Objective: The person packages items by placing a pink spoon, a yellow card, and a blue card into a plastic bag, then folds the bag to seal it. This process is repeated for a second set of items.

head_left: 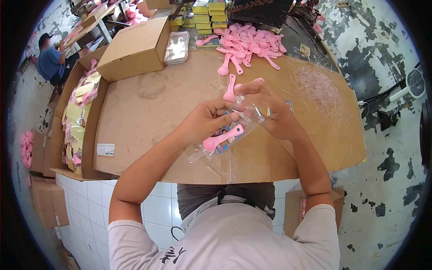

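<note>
A clear plastic bag with a pink spoon [223, 137] and a colourful card [230, 143] in it lies at the middle of the cardboard-covered table. My left hand [209, 118] pinches the bag's upper end between thumb and fingers. On the other side, my right hand [275, 114] is at the bag's clear flap, thumb and fingers curled around the film. Just beyond the hands lies another pink spoon [230, 88], and a further one is partly hidden behind my right fingers. Part of a second card [288, 106] shows behind my right hand.
Pink spoons [249, 42] are heaped at the back, near stacked cards [210, 15] and clear bags [177, 47]. A closed carton [135, 45] stands back left, above an open box of packed items [78, 121]. Plastic strips [319, 90] lie right. A person [51, 60] sits far left.
</note>
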Available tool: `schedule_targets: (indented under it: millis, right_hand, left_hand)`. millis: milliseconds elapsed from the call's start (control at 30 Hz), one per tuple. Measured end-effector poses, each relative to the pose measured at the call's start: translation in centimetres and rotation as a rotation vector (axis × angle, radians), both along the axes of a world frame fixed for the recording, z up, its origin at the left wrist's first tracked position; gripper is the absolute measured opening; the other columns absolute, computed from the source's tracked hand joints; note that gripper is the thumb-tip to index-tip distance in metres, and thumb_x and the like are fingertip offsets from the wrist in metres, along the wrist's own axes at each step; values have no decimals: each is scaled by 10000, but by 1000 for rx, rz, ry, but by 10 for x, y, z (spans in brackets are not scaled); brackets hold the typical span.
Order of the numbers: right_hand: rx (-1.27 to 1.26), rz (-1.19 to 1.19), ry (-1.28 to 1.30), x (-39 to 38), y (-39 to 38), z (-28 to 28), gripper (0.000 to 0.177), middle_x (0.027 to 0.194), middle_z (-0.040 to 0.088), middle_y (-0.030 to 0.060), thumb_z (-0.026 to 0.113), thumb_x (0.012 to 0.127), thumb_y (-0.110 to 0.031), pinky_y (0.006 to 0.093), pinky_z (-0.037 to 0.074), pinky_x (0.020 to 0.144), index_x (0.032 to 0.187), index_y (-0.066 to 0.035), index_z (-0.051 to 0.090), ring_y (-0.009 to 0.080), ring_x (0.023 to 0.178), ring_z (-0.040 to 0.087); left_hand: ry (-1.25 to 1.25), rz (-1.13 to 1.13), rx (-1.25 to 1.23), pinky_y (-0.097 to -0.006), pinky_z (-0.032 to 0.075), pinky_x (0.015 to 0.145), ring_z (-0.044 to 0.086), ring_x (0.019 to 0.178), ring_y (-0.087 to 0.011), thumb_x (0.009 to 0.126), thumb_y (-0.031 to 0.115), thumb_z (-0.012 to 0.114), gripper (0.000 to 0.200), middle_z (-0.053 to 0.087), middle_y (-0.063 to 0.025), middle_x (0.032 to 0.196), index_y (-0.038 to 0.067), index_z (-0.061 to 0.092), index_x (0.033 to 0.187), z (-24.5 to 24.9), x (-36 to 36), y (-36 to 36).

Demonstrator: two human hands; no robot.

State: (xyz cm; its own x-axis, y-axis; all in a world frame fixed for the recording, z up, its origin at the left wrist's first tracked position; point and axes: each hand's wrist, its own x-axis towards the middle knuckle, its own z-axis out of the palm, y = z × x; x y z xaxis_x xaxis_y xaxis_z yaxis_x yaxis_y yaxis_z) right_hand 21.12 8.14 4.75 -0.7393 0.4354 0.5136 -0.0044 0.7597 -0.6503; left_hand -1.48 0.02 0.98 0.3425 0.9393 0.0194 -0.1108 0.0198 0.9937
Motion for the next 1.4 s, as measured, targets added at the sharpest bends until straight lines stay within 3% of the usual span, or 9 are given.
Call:
schedule_targets:
  millis: [167, 267, 367, 600, 767, 1067, 1167, 1267, 1400]
  right_hand:
    - [328, 48, 97, -2, -4, 52, 239, 1171, 690, 62, 698, 852, 7, 403, 517, 947, 1071, -85, 724, 275, 1118, 658]
    - [674, -100, -101, 6, -20, 96, 162, 1043, 718, 62, 715, 843, -31, 386, 522, 881, 998, -77, 730, 258, 1026, 676]
    - [680, -283, -351, 10, -23, 100, 101, 943, 721, 72, 723, 862, -78, 392, 516, 836, 962, -75, 731, 255, 928, 678]
    - [336, -274, -234, 8, -28, 95, 124, 827, 702, 114, 736, 882, -103, 341, 518, 648, 982, -30, 734, 228, 704, 668]
    - [147, -271, -181, -2, -36, 83, 113, 795, 697, 113, 727, 895, -76, 310, 498, 574, 976, 1, 740, 176, 627, 642]
    - [53, -296, -150, -10, -36, 70, 147, 797, 699, 119, 729, 895, -81, 319, 506, 575, 1000, 22, 729, 186, 613, 642]
    - [155, -390, -36, -13, -33, 63, 141, 853, 694, 115, 729, 885, -69, 343, 521, 610, 1008, -1, 714, 229, 676, 657]
    - [529, -380, 71, -16, -21, 54, 137, 944, 681, 83, 752, 859, -86, 371, 524, 718, 979, -46, 697, 250, 825, 664]
    - [764, -384, -111, -24, -35, 54, 165, 1013, 644, 48, 774, 795, -109, 383, 482, 856, 926, -69, 681, 234, 1003, 628]
  left_hand:
    - [-198, 66, 86, -336, 503, 1010, 624, 1199, -166, 1035, 175, 638, 417, 675, -115, 1302, 4, 545, 1404, 1, 1, -2]
    - [-137, 147, 161, -381, 445, 1112, 570, 1290, -202, 1016, 132, 641, 443, 617, -126, 1390, 14, 523, 1426, 8, 2, -3]
    - [16, 194, 349, -364, 439, 1109, 574, 1299, -199, 972, 108, 676, 491, 623, -93, 1395, 36, 525, 1434, 2, 4, -4]
    - [187, 278, 555, -362, 450, 1098, 598, 1279, -207, 934, 129, 727, 501, 643, -85, 1378, 46, 568, 1402, 9, 11, -11]
    - [129, 192, 419, -351, 502, 1054, 656, 1214, -203, 965, 58, 681, 484, 670, -118, 1317, 25, 542, 1427, 10, 8, -16]
    - [100, 166, 345, -306, 539, 962, 693, 1096, -145, 1027, 40, 597, 397, 737, -99, 1174, 28, 563, 1423, 20, 10, -19]
    - [82, 206, 313, -274, 538, 908, 688, 1033, -108, 1044, 54, 578, 367, 754, -80, 1096, 26, 583, 1410, 14, 8, -16]
    - [40, 220, 274, -248, 529, 850, 679, 955, -82, 1045, 51, 577, 362, 757, -61, 1027, 14, 588, 1405, 19, 9, -18]
    - [147, 274, 332, -241, 519, 772, 652, 818, -61, 1019, 24, 598, 396, 754, -57, 909, -14, 571, 1412, 18, 9, -20]
